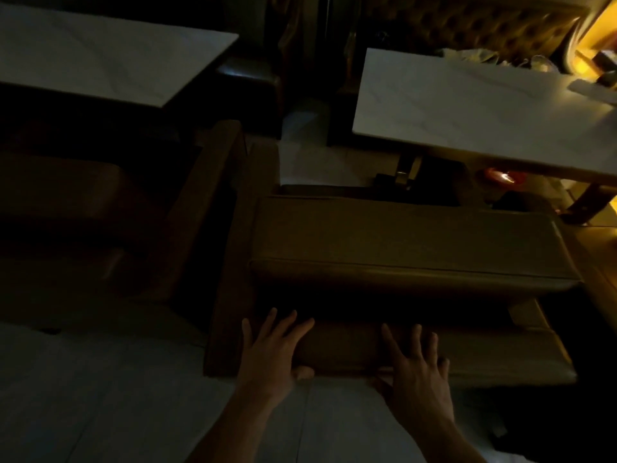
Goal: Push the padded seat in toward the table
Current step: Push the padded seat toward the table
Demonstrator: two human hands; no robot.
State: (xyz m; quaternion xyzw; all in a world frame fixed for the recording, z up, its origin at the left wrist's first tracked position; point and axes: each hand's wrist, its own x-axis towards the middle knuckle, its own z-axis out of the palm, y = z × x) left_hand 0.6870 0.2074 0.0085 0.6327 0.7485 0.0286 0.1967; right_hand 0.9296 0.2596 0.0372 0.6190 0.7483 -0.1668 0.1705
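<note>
The padded seat (pixel 410 242) is a brown leather bench in the dim middle of the view, with its padded backrest (pixel 484 355) nearest me. Beyond it stands the white marble-look table (pixel 467 105). My left hand (pixel 272 352) lies flat on the top left end of the backrest, fingers spread over the top and thumb hooked under the near edge. My right hand (pixel 415 365) rests on the backrest a little to the right, fingers spread, thumb also on the near side. Both hands press on the backrest rather than closing around it.
A second white table (pixel 100 51) stands at the upper left with another dark padded seat (pixel 60 208) in front of it. A wooden side panel (pixel 227 248) separates the two seats. Pale floor tiles (pixel 100 396) lie below. Bags and clutter (pixel 534 61) sit on the right table's far end.
</note>
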